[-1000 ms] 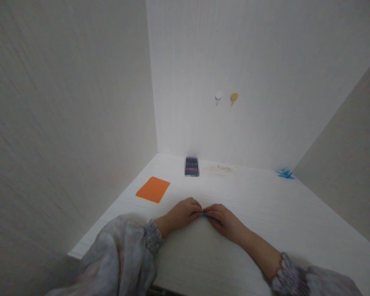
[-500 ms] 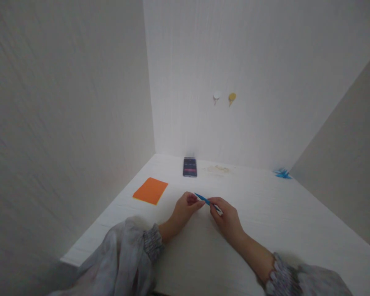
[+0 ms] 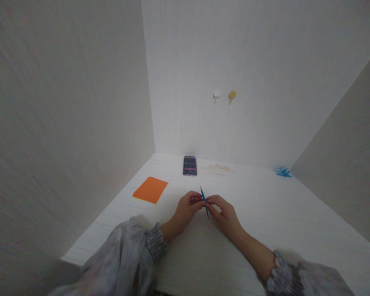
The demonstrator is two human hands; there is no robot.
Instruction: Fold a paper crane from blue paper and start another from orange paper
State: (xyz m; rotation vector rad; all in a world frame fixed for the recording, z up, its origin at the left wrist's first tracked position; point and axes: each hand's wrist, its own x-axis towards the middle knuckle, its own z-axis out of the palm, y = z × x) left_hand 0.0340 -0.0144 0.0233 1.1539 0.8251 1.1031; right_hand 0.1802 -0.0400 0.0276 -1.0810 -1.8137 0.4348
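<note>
Left hand (image 3: 187, 205): fingertips closed in a pinch on a folded blue paper strip (image 3: 202, 193), from its left side.
Right hand (image 3: 223, 210): thumb and forefinger closed on the same strip from the right; the two hands meet at its middle.
Blue paper strip: narrow, held nearly upright just above the desk (image 3: 265, 218), in front of the person and toward the near edge. One tip shows above the fingers, one below.
Handling note (judgement): the piece is thin and small. A crease would likely come out cleanest with both pinches kept close together, edges matched before pressing, and pressure run along the fold instead of across it. Thin paper tears or skews under a twist.

Desk: white, wood-grained.
- Orange paper sheet (image 3: 150, 190), flat, near the left edge.
- Small dark box or card pack (image 3: 190, 165), at the back edge, print blurred.
- Faint brownish smudge (image 3: 217, 167), just right of it.
- Blue folded paper figure (image 3: 283, 172), back right corner.

Room: pale walls enclose three sides. A white peg (image 3: 216, 94) and a yellow peg (image 3: 232, 95) sit side by side on the back wall. Both sleeves are grey and gathered at the cuff.
</note>
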